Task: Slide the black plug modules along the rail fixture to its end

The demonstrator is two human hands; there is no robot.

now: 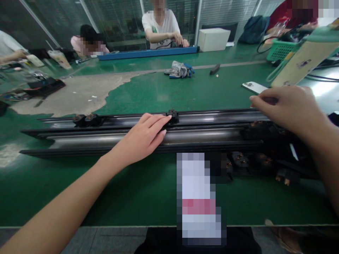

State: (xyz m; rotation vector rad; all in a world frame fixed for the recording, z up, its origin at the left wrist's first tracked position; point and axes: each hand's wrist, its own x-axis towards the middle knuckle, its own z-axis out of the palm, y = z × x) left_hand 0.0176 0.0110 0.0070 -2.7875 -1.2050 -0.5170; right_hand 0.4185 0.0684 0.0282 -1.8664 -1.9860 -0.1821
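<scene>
Two long black metal channels [87,138] with shiny grey insides lie side by side across the table. My left hand [141,137] rests over them, fingers stretched out, its fingertips touching a small black socket module [173,115] in the far channel. Above the right end of the channels my right hand [288,106] is raised, thumb and index finger pinched together; a speck of red shows by the fingertips, too small to name. Two more black socket modules [86,120] sit farther left in the far channel. Several loose black modules with brass-coloured contacts [239,159] lie near the right side.
A blurred pale object [198,190] is at the table's front edge. Grey-and-blue gloves [180,69], a phone [255,87], a large bottle [304,63] and a green basket [283,51] stand or lie beyond. Opposite, a person handles a long blue strip [148,53]; other people sit around.
</scene>
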